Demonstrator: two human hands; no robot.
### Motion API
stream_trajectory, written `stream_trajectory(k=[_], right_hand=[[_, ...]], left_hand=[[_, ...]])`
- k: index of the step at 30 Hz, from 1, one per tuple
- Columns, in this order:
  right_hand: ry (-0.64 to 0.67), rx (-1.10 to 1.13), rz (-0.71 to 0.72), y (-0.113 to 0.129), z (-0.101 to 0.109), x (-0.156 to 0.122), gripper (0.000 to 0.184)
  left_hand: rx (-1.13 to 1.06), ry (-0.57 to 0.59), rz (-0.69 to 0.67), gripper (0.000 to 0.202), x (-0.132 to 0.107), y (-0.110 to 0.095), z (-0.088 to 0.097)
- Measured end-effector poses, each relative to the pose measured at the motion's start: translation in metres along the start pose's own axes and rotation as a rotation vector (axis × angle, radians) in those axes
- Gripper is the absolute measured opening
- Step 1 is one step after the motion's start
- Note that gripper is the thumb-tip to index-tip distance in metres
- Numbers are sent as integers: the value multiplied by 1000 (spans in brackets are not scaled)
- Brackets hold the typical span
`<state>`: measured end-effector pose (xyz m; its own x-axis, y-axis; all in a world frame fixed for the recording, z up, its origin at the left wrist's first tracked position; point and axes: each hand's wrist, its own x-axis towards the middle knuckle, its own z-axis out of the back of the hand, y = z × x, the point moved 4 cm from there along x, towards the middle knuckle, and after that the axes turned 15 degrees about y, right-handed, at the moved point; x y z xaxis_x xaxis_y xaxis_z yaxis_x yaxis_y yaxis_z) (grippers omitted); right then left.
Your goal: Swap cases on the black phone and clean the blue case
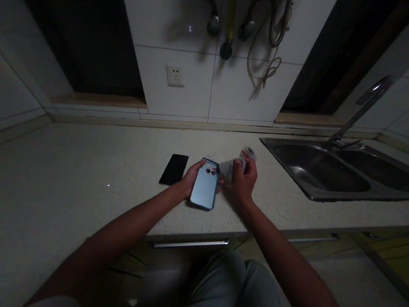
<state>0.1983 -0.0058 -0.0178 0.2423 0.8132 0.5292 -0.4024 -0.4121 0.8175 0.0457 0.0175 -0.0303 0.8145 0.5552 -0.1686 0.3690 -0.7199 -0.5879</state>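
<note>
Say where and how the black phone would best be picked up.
Grip the black phone across its long edges near the far end, probably from above and left: it lies flat on the counter, and the left hand, holding the blue case, sits close to its nearer right side.

A smooth, plastic-looking surface with a soft sheen is shown by the light-blue rectangular phone case (203,192). The flat black rectangular phone (174,170) is faced in smooth, glass-like material. Thin, translucent plastic seems to be used for the whitish, red-marked bag (227,169), its texture being blurred. The pale, speckled, stone-like countertop (81,171) is finished nearly matt. Shiny grey metal is seen in the double-bowl sink (326,176), polished chrome in the curved silver tap (358,115). The white wall tiles (180,101) are smoothly glazed.
</note>
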Motion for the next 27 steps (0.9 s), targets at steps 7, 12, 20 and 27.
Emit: stream_trajectory(k=[7,12,20,27], right_hand=[[159,-247,217,18,-11,-5,17],[376,-341,317,18,-27,-8,20],[552,-254,412,28,-40,-19,29],[804,19,526,47,-42,-28,23]], left_hand=[[53,33,24,64,0,11,-7],[90,-20,-37,63,6,21,-5],[50,-99,-226,63,10,13,1],[-56,-154,-191,76,7,-1,17]])
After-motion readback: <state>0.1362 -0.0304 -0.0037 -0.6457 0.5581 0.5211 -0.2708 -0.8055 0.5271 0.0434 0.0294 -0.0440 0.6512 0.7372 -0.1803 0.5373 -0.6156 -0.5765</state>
